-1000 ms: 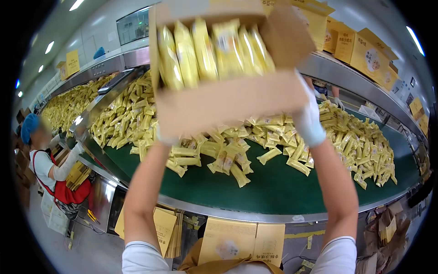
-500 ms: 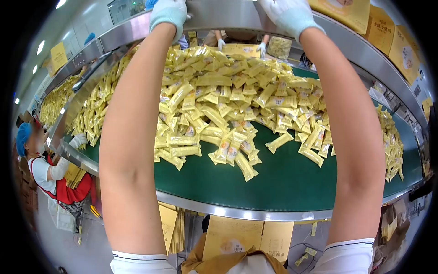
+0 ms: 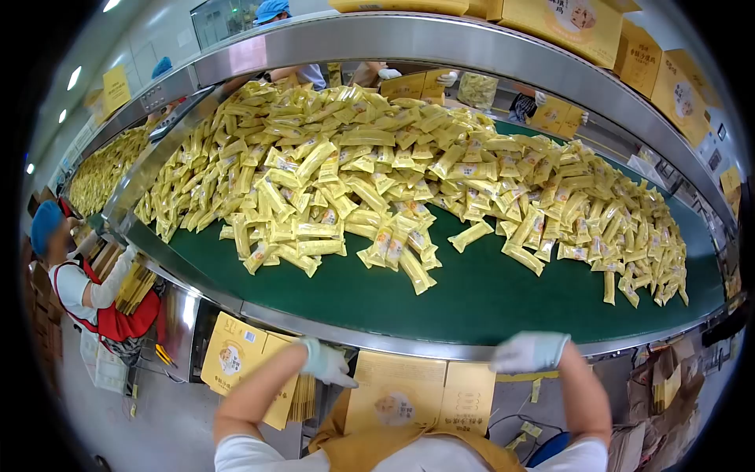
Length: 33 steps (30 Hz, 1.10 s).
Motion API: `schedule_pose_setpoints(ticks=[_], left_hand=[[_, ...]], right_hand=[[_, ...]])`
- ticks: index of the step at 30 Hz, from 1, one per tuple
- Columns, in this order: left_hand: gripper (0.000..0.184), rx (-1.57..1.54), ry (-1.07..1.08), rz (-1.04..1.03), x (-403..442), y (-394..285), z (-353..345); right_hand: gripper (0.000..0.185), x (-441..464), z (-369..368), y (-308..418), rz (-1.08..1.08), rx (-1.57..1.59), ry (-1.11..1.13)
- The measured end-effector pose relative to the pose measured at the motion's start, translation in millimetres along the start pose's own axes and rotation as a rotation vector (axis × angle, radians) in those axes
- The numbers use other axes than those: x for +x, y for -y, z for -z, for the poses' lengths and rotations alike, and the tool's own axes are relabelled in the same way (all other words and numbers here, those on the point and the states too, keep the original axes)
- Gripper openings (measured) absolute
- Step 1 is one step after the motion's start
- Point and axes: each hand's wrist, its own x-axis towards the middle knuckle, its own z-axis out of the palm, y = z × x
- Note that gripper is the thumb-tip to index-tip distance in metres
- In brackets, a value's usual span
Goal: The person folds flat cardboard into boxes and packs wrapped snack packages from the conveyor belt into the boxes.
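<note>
Gloved in white, my left hand [image 3: 329, 364] hovers at the near belt edge, beside the upper left corner of a flat yellow printed carton [image 3: 395, 393]; its fingers are apart and hold nothing. My right hand [image 3: 530, 352], also gloved, is over the metal rim [image 3: 440, 348] by the carton's right corner. Its fingers are blurred and turned away, so whether they grip anything does not show. Beyond both hands, a large heap of yellow wrapped packets [image 3: 377, 165] lies on the green belt [image 3: 346, 303]. More folded cartons [image 3: 236, 354] stand at the lower left.
A co-worker in a red apron [image 3: 130, 318] stands at the left. Across the belt, other people's gloved hands hold cartons [image 3: 550, 115]. Yellow boxes [image 3: 566, 23] rest on the metal shelf [image 3: 314, 49] above. Brown cardboard [image 3: 668, 385] lies at the lower right.
The filled box held up a second ago has left my hands and is out of sight. Both hands have come down from the upper shelf to the near belt edge.
</note>
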Motion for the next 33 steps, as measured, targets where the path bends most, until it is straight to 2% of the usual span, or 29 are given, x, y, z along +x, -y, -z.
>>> schedule_pose_setpoints(ticks=[1,2,3,4,5,7,8,9,11,13,14,16,18,19,20,21,23,24,27,30,31,33], left_hand=[[0.088,-0.079,-0.002,0.085,34.1,13.0,-38.8],[0.093,-0.247,-0.2,0.218,53.3,8.6,-67.1],[0.099,-0.411,-0.402,0.351,69.0,2.3,-88.6],[0.105,-0.574,-0.609,0.481,83.5,-3.7,-102.9],[0.106,-0.68,-0.736,0.456,101.3,-11.2,-115.6],[0.107,-0.893,-0.987,0.399,130.0,-31.8,-129.4],[0.104,-0.925,-1.061,0.403,131.5,-41.9,-129.2],[0.1,-0.955,-1.133,0.407,131.6,-51.2,-127.9],[0.094,-0.897,-1.27,0.411,132.1,-58.6,-131.0],[0.088,-0.72,-1.392,0.419,135.7,-57.5,-136.9],[0.083,-0.783,-1.374,0.403,121.4,-66.7,-132.2],[0.072,-0.906,-1.337,0.367,75.6,-94.1,-115.3],[0.059,-0.997,-1.595,0.106,60.8,-103.4,-127.4],[0.053,-1.037,-1.718,-0.036,55.6,-105.5,-133.8],[0.043,-1.059,-1.825,-0.323,49.7,-105.4,-142.4],[0.044,-1.175,-1.691,-0.536,41.9,-108.2,-148.0],[0.047,-1.378,-1.372,-0.938,22.4,-118.5,-160.0],[0.05,-1.49,-0.993,-1.269,9.0,-130.3,-151.1],[0.046,-0.472,-0.825,-1.178,15.6,-118.4,-128.7],[0.045,-0.32,-0.725,-1.206,-8.5,-140.5,-113.9],[0.048,-0.265,-0.755,-1.199,-8.4,-139.9,-111.0],[0.068,-0.15,-0.815,-1.182,-6.3,-136.3,-105.6]], right_hand=[[0.068,6.5,-38.5,-35.1,-0.152,-0.067,0.148],[0.075,14.6,-71.9,-51.6,-0.313,0.012,0.096],[0.082,22.6,-105.0,-67.7,-0.469,0.096,0.027],[0.087,26.8,-131.6,-67.6,-0.592,0.136,-0.158],[0.092,31.2,-151.2,-64.5,-0.712,0.178,-0.341],[0.104,51.1,-171.4,-41.2,-0.657,0.552,-0.661],[0.106,72.1,-193.2,-41.7,-0.699,0.69,-0.757],[0.108,87.1,-208.4,-33.1,-0.616,0.92,-0.956],[0.105,122.1,-241.8,-52.0,-0.702,0.62,-1.178],[0.099,110.7,-235.6,-45.6,-0.627,0.8,-1.194],[0.096,101.2,-230.1,-37.7,-0.588,0.889,-1.197],[0.086,81.8,-225.9,-13.2,-0.538,0.915,-1.346],[0.073,55.2,-219.4,24.7,-0.47,0.933,-1.533],[0.064,47.8,-219.4,31.9,-0.322,0.818,-1.728],[0.06,35.4,-214.2,37.2,-0.18,0.868,-1.851],[0.057,18.5,-199.6,49.3,-0.034,0.915,-1.967],[0.053,-0.5,-186.3,53.8,0.208,1.07,-2.054],[0.057,-8.6,-181.2,44.3,0.067,1.024,-2.015],[0.06,1.6,-179.1,16.2,-0.056,0.836,-1.856],[0.06,16.0,-188.0,24.4,0.009,0.832,-1.984],[0.06,18.4,-191.4,26.8,0.027,0.829,-2.026],[0.059,17.6,-200.6,32.3,0.011,0.901,-2.019]])
